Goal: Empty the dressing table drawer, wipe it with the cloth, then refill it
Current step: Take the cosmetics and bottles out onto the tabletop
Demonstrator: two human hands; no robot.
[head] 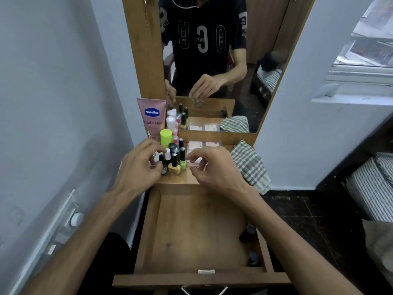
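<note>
The wooden drawer (191, 231) is pulled out below me, with two dark bottles (247, 231) lying along its right wall. On the table top (185, 177) stands a cluster of nail polish bottles (175, 165). My left hand (138, 165) is at the cluster's left side, thumb and fingers closed around a small dark bottle (164, 168). My right hand (212, 169) hovers just right of the cluster, fingers curled and apart over a clear box of pink items (197, 161), holding nothing I can see. The checked cloth (248, 162) lies crumpled at the table's right edge.
A pink Vaseline tube (151, 118) and a lime-capped bottle (166, 137) stand behind the cluster against the mirror (212, 60). A white wall is close on the left. A striped mattress (372, 188) and dark floor are on the right.
</note>
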